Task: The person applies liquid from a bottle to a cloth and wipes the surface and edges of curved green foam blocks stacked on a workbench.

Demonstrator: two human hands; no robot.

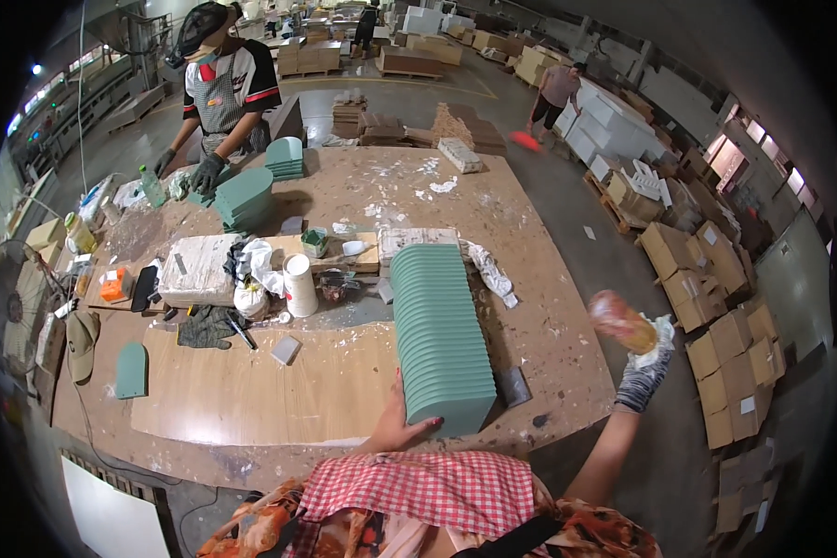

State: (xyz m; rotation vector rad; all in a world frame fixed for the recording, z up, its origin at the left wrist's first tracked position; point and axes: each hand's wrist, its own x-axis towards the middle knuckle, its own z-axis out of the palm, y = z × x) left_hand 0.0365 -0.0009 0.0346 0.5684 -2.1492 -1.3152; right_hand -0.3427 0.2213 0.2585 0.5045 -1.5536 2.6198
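Note:
A long row of green round-ended boards (445, 335), packed face to face, lies on the right half of the workbench. My bare left hand (402, 423) grips its near end, fingers along the left side and thumb across the near face. Out past the bench's right edge, my right hand (644, 367), in a grey striped knit glove, is closed around a reddish-yellow bottle or can (620, 321), blurred by motion. A white cloth (662, 335) is bunched in the same hand. One loose green board (132, 370) lies far to the left.
Across the workbench (521, 223), a co-worker (225, 93) in dark gloves handles green boards (245, 200). Mid-bench stand a white cup stack (299, 284), a dark glove (206, 327) and wrapped blocks (198, 270). Cartons (730, 363) line the right side; another person (558, 93) walks there.

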